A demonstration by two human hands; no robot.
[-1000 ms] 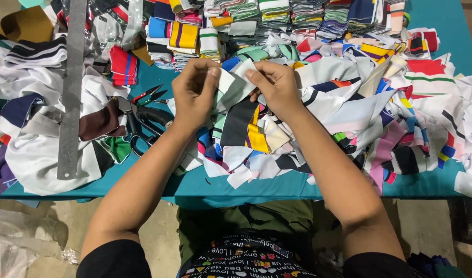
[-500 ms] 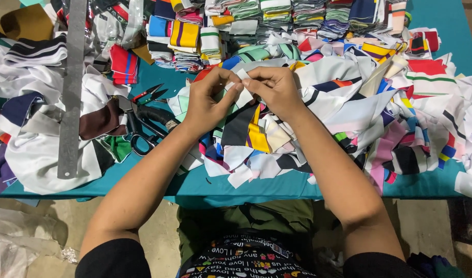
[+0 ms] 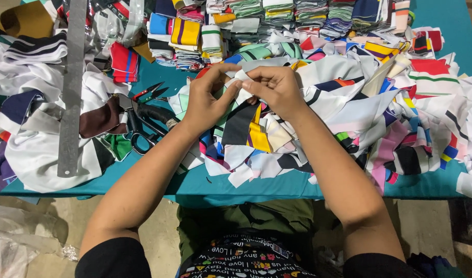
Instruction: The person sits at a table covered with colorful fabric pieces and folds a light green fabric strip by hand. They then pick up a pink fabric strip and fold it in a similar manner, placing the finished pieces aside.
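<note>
We pinch a thin white cloth strip (image 3: 242, 82) between our left hand (image 3: 205, 100) and right hand (image 3: 278, 88), over the soft scrap pile (image 3: 349, 103). Black scissors (image 3: 143, 121) lie left.

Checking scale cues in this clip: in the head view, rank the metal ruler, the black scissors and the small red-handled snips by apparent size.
1. Metal ruler, by far the longest.
2. Black scissors.
3. Red-handled snips, smallest.
All lie on the teal table at similar distance, so the order looks reliable.
</note>
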